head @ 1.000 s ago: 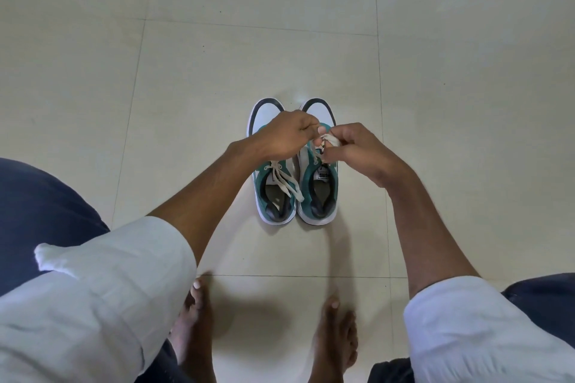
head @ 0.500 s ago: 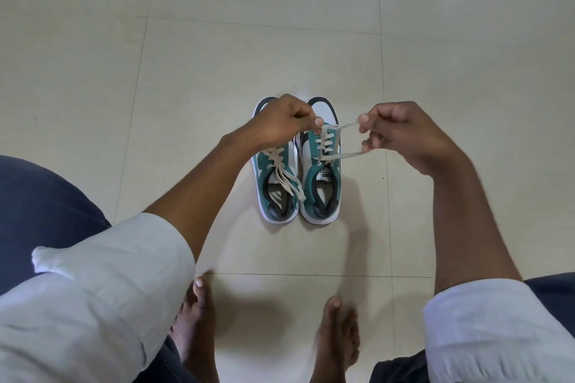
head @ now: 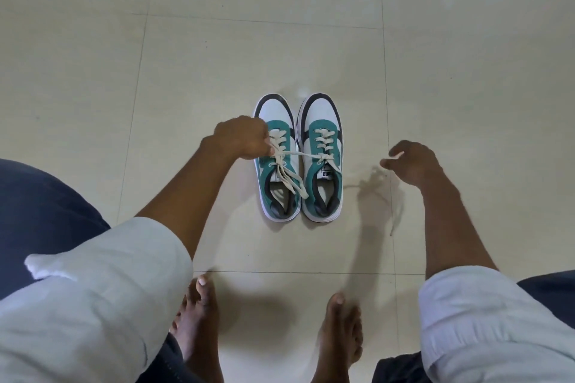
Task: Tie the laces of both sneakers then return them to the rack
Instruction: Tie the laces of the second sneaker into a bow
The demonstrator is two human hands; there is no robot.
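Observation:
Two teal, white and black sneakers stand side by side on the floor, toes pointing away from me: the left sneaker (head: 273, 109) and the right sneaker (head: 322, 110). My left hand (head: 239, 141) hovers over the left sneaker's outer side, pinching one end of the right sneaker's lace (head: 298, 154), which runs taut across to that shoe's top eyelets. My right hand (head: 410, 162) is out to the right of the shoes, fingers pinched on a white bit of lace, with a blurred strand trailing below it. The left sneaker's laces lie loose over its opening. No rack is in view.
Pale floor tiles (head: 217, 56) surround the shoes. My two bare feet (head: 199, 314) (head: 339, 329) stand close behind the sneakers. My dark-trousered knees and white sleeves fill the lower corners.
Both hands have pulled apart from above the right sneaker. The right hand swung far out to the right and lower; the left hand drew its lace end leftward over the left sneaker.

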